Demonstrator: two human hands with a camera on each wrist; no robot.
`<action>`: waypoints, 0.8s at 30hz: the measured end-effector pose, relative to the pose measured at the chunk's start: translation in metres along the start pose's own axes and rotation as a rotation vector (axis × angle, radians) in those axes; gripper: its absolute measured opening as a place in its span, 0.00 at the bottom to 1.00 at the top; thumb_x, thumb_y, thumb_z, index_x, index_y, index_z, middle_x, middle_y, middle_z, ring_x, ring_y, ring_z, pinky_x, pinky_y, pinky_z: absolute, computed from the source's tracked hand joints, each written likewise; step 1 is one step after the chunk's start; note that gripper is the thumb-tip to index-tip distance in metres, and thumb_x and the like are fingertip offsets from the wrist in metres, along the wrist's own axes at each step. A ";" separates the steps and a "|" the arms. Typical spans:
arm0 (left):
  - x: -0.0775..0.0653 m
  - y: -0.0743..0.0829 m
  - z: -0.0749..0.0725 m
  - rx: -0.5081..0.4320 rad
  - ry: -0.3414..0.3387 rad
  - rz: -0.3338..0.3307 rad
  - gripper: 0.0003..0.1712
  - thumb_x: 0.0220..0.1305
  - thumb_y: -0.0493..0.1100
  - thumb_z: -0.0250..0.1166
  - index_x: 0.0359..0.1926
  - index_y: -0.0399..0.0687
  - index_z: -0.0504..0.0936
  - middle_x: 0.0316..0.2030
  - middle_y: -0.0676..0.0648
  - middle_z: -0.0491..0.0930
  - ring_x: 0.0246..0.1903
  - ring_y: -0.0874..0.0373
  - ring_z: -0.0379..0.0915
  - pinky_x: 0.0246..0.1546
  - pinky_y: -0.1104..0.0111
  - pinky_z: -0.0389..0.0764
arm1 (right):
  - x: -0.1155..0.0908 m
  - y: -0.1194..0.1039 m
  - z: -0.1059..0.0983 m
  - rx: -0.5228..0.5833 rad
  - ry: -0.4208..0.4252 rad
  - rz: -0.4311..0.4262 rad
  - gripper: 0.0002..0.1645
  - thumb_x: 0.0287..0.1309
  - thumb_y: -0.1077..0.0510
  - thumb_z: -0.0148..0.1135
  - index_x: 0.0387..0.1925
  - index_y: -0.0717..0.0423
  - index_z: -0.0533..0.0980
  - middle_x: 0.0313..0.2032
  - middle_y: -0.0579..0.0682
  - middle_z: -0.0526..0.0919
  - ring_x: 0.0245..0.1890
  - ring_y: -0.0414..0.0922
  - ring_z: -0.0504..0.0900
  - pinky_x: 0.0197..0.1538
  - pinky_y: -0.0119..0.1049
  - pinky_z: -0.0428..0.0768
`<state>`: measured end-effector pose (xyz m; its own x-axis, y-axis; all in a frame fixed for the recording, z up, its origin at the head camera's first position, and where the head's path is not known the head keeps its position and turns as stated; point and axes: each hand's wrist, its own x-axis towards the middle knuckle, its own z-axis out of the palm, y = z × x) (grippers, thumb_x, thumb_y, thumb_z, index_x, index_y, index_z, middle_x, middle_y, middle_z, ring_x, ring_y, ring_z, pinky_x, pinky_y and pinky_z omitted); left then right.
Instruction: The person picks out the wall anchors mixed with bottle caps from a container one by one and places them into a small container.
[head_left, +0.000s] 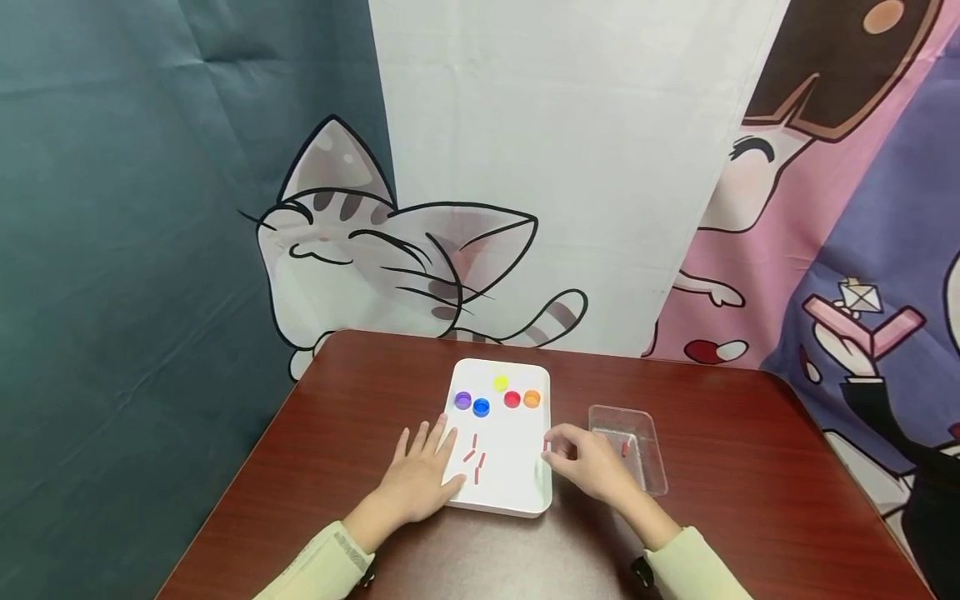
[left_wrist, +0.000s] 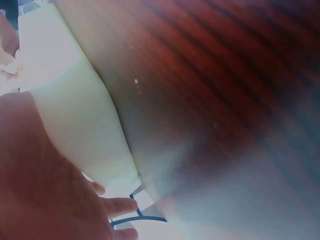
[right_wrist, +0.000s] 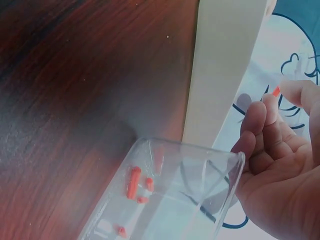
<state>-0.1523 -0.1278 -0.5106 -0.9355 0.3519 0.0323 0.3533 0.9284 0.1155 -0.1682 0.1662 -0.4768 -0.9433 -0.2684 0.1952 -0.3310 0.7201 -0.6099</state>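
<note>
My left hand (head_left: 422,477) lies with spread, straight fingers at the left edge of a white tray (head_left: 517,483). Between the thumb and fingertips of my right hand (head_left: 588,462) a small red stick (right_wrist: 276,91) is pinched, over the tray's right edge. Several thin red sticks (head_left: 475,440) lie scattered on the lower left of the tray, close to my left fingertips. Beside and partly under my right hand stands a clear plastic box (head_left: 654,454). In the right wrist view, several red pieces (right_wrist: 133,183) of differing lengths are inside it.
Along the far part of the tray sit small round coloured dishes: purple (head_left: 462,400), blue (head_left: 481,407), yellow (head_left: 501,383), red (head_left: 512,399) and orange (head_left: 532,398). Everything stands on a dark reddish wooden table (head_left: 337,417), with printed cloth (head_left: 600,167) hanging behind its far edge.
</note>
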 end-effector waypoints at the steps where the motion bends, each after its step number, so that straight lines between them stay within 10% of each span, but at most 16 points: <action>1: 0.000 0.000 0.000 -0.002 0.002 0.000 0.43 0.63 0.68 0.47 0.72 0.50 0.54 0.73 0.45 0.44 0.69 0.41 0.45 0.65 0.42 0.44 | 0.000 0.000 -0.001 -0.002 0.004 0.006 0.10 0.48 0.52 0.70 0.34 0.43 0.79 0.17 0.35 0.71 0.19 0.33 0.68 0.24 0.27 0.68; 24: 0.000 0.000 -0.001 -0.031 0.001 0.002 0.43 0.63 0.67 0.47 0.71 0.49 0.54 0.72 0.43 0.45 0.69 0.39 0.45 0.65 0.41 0.44 | -0.007 0.009 -0.027 0.006 0.011 0.091 0.11 0.50 0.48 0.69 0.37 0.40 0.78 0.19 0.37 0.72 0.21 0.36 0.71 0.26 0.29 0.69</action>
<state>-0.1521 -0.1282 -0.5093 -0.9348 0.3536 0.0338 0.3547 0.9235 0.1459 -0.1652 0.1922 -0.4631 -0.9697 -0.1951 0.1471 -0.2439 0.7376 -0.6297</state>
